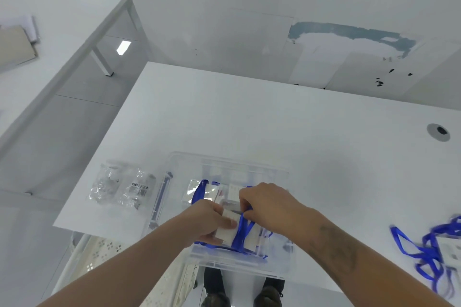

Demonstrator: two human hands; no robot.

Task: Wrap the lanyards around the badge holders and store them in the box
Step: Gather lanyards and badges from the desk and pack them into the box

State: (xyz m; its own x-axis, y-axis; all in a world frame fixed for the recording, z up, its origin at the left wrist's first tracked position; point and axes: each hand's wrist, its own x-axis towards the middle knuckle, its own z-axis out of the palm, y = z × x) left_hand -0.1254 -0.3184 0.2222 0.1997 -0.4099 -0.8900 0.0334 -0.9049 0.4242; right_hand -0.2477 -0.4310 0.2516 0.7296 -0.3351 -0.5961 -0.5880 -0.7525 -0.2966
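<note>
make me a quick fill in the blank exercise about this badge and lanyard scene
1. Both hands hold a badge holder above the clear ____.
2. The lanyard around it is ____ in colour.
3. More lanyards lie loose on the table to the person's ____.
4. Crinkled plastic bags lie on the box's ____ side.

Missing words: box; blue; right; left

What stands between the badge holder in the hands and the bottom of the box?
No lid covers the box. Both hands hold the badge holder above its open top. An earlier wrapped holder lies at the far left; the near part looks free.
</note>
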